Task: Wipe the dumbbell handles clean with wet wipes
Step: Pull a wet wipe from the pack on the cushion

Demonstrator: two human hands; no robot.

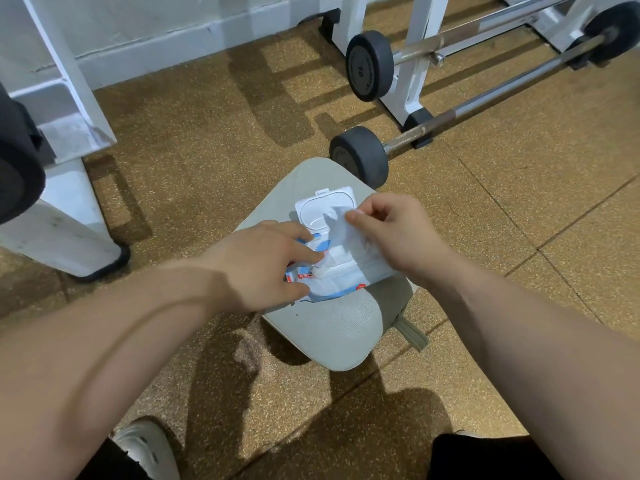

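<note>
A blue-and-white wet wipe pack (341, 282) lies on a grey padded seat (332, 327), its white flip lid (325, 206) standing open. My left hand (266, 265) presses down on the pack's left side, fingers over the opening. My right hand (394, 230) pinches a white wet wipe (341, 230) and holds it partly drawn out above the pack. Two barbells with black end weights lie beyond the seat: the nearer barbell (485, 102) on the floor, the farther barbell (460, 39) by the white rack.
A white metal rack (412, 74) stands behind the seat. A white machine frame (65, 202) with a black round pad (17, 168) fills the left side. The floor is brown speckled rubber tiling. My shoe (145, 448) shows at the bottom left.
</note>
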